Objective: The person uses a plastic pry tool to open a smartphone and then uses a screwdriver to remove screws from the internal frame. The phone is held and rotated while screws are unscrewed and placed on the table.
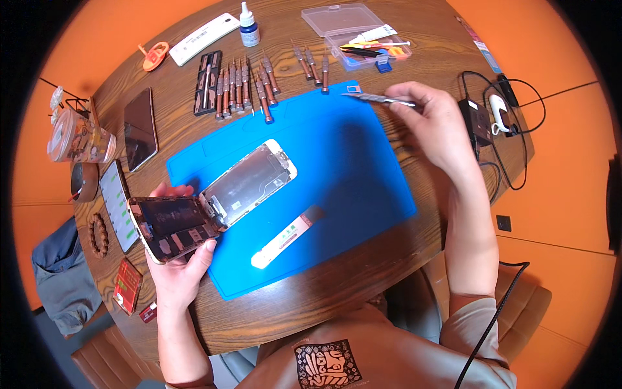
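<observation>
My left hand (187, 262) grips the rear housing of an opened smartphone (175, 223), tilted up, with its dark battery and internal boards exposed. The phone's white-edged display assembly (250, 185) is folded out beside it over the blue silicone mat (311, 170), its inner metal side facing up. Between the fingers and thumb of my right hand (432, 121) is a slim, pointed metal tool (379, 98); whether it is tweezers or a knife cannot be told. Its tip is close to a small SIM tray (354, 89) at the mat's far edge. A white printed strip (284, 240) lies on the mat.
Several precision screwdrivers (238, 87) and a black bit holder (208, 82) lie beyond the mat. Behind are a dropper bottle (250, 31) and an open plastic box (367, 48). Two phones (141, 129) and a lidded cup (82, 136) are left; cables (515, 146) are right.
</observation>
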A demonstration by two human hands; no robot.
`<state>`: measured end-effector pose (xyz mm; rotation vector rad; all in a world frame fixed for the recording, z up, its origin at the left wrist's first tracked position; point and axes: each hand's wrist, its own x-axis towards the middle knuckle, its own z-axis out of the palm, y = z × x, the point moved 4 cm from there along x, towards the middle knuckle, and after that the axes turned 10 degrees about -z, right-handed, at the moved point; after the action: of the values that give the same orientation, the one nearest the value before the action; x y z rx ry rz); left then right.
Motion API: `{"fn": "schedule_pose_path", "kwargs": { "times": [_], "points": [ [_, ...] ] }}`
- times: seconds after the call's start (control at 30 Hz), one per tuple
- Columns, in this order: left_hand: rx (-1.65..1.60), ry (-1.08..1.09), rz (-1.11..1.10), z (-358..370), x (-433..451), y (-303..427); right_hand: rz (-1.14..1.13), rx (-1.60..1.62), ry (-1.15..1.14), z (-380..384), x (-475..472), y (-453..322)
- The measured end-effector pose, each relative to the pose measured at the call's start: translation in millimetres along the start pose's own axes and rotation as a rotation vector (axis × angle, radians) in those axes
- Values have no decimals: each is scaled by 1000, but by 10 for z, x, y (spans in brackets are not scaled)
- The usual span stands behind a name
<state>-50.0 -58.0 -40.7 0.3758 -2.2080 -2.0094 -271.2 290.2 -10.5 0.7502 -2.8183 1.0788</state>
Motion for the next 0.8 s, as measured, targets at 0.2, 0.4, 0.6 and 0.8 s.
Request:
{"fn": "schedule_pose_path", "kwargs": {
  "times": [0.2, 0.4, 0.6, 0.8],
  "points": [
    [1, -7, 23, 20, 4, 28, -279, -82, 7, 225, 121, 14],
    [-6, 0, -2, 8, 0, 18, -448, -187, -34, 259, 182, -70],
    [-9, 11, -40, -2, -12, 11, -434, -281, 12, 199, 384, -292],
    [8, 11, -22, 1, 3, 10, -771, -801, -114, 517, 926, -540]
  ]
}}
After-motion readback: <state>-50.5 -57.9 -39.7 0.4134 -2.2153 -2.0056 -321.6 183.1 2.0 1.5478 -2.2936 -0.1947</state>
